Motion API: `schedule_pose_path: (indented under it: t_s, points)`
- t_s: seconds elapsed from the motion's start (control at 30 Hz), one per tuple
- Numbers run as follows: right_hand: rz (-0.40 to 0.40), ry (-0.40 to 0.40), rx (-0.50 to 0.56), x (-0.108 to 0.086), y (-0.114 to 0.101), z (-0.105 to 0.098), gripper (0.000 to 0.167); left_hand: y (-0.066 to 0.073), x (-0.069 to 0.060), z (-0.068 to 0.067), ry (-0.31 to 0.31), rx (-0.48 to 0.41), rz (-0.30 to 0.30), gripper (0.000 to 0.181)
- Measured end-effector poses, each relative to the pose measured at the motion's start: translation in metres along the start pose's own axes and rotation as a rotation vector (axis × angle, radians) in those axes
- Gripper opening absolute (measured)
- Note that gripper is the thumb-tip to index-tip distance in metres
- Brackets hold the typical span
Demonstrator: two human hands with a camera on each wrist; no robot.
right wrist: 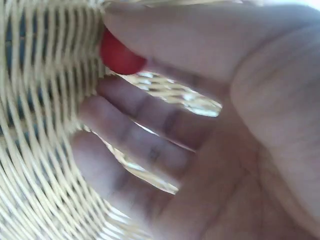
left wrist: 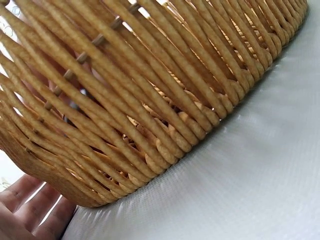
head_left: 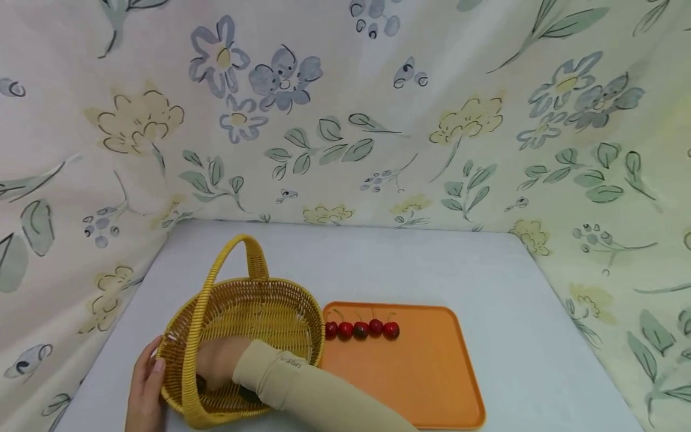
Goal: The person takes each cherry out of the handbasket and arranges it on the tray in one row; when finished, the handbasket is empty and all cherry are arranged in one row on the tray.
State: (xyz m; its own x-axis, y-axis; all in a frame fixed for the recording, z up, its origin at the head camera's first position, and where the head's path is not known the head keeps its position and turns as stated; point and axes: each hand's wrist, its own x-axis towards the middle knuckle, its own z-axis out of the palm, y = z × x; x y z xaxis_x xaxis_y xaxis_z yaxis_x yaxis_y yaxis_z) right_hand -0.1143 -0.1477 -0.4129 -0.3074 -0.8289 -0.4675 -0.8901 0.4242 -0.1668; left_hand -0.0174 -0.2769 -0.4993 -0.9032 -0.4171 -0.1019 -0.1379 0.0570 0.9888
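Observation:
A yellow wicker basket (head_left: 302, 294) with a tall handle stands on the left of the table. My right hand (head_left: 216, 360) reaches inside it, beneath the handle. There, in the right wrist view, thumb and forefinger pinch a red cherry (right wrist: 120, 54) close to the woven wall, while the other fingers stretch out loosely. My left hand (head_left: 146, 387) rests against the basket's outer left side, its fingers (left wrist: 37, 207) fairly straight along the wicker. To the right, several cherries (head_left: 360, 330) with stems lie in a row on an orange tray (head_left: 410, 378). My forearm hides part of the basket's inside.
A white cloth covers the table (head_left: 399, 261). Behind it and at both sides hangs a flower-patterned curtain (head_left: 345, 120). The tray's left edge lies close beside the basket, and my right sleeve (head_left: 318, 390) crosses over the basket's front rim.

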Motion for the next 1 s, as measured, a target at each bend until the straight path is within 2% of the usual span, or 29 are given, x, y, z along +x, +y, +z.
schedule_pose_path:
  t_s: [0.07,0.17,0.3,0.37,0.5,0.57,0.63,0.73,0.83,0.9,1.0]
  points:
    - [-0.027,0.036,0.017,-0.009,0.006,-0.001,0.016,-0.002,-0.001,0.001,0.001,0.015,0.009,0.050]
    - [-0.018,0.121,0.076,-0.037,0.023,-0.006,0.018,-0.004,-0.002,0.004,0.026,0.018,0.014,0.049]
    - [0.041,0.313,0.209,-0.096,0.057,-0.007,0.018,-0.005,-0.002,0.006,0.057,0.053,-0.023,0.048]
    - [0.084,0.390,0.332,-0.132,0.073,-0.002,0.021,-0.005,-0.002,0.006,0.056,0.071,-0.023,0.048]
    - [0.168,0.538,0.569,-0.202,0.099,0.021,0.024,-0.004,-0.001,0.004,0.031,-0.025,0.017,0.048]
    - [0.220,0.621,0.627,-0.232,0.109,0.037,0.028,-0.004,0.000,0.003,0.019,-0.064,0.027,0.048]
    - [0.293,0.692,0.641,-0.255,0.120,0.056,0.032,-0.003,0.000,0.003,0.017,-0.089,0.028,0.048]
    - [0.456,0.755,0.637,-0.279,0.135,0.083,0.035,-0.002,0.001,0.002,0.025,-0.096,0.004,0.048]
    - [0.577,0.772,0.645,-0.290,0.149,0.107,0.035,-0.001,0.000,0.002,0.044,-0.095,-0.046,0.048]
    - [0.605,0.784,0.634,-0.292,0.157,0.122,0.036,0.000,0.000,0.002,0.054,-0.089,-0.084,0.048]
    - [0.602,0.804,0.593,-0.291,0.167,0.141,0.039,0.001,0.001,0.003,0.058,-0.093,-0.130,0.049]
